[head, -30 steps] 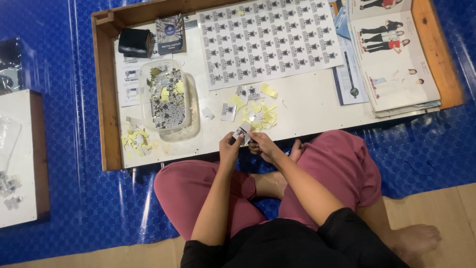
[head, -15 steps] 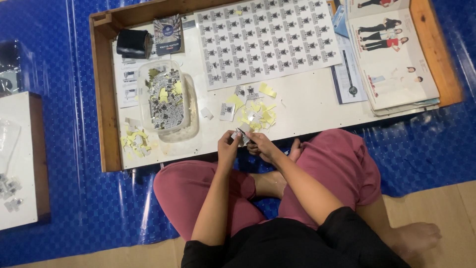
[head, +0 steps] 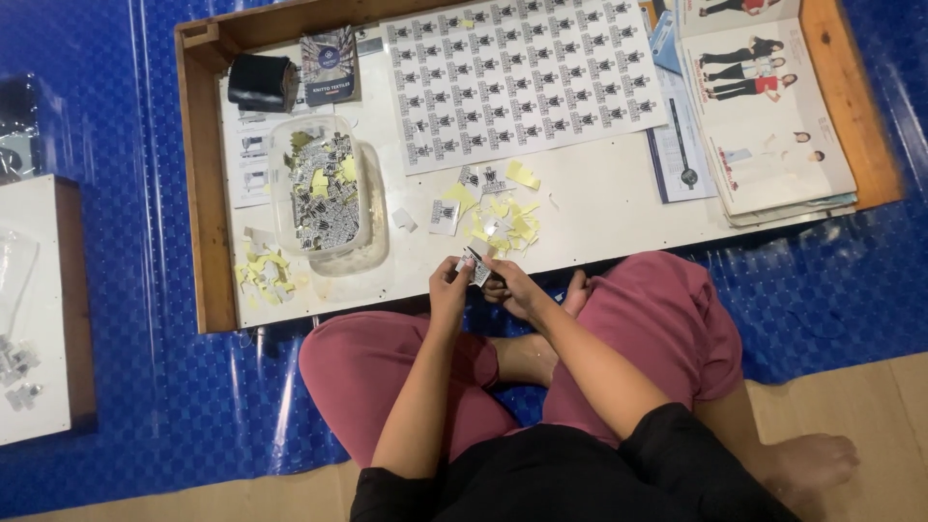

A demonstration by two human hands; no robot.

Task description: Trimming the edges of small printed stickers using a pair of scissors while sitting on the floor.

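Observation:
I sit cross-legged on a blue mat at a low wooden-framed white table [head: 599,208]. My left hand [head: 449,288] and my right hand [head: 510,286] meet at the table's near edge, both pinching one small black-and-white printed tag [head: 476,265]. Just beyond the hands lies a scatter of yellow paper scraps and loose tags [head: 498,217]. A clear plastic tub [head: 324,193] filled with several small tags and yellow bits stands to the left.
A large sheet of printed labels [head: 522,77] covers the table's far middle. Catalogues with clothing pictures [head: 764,106] lie at the right. A black box [head: 259,82] and a small booklet [head: 329,66] sit far left. More yellow scraps [head: 263,273] lie near the left corner. Another white board [head: 34,309] lies on the mat.
The hands stay together at the table's near edge, working the small tag; nothing else has visibly moved.

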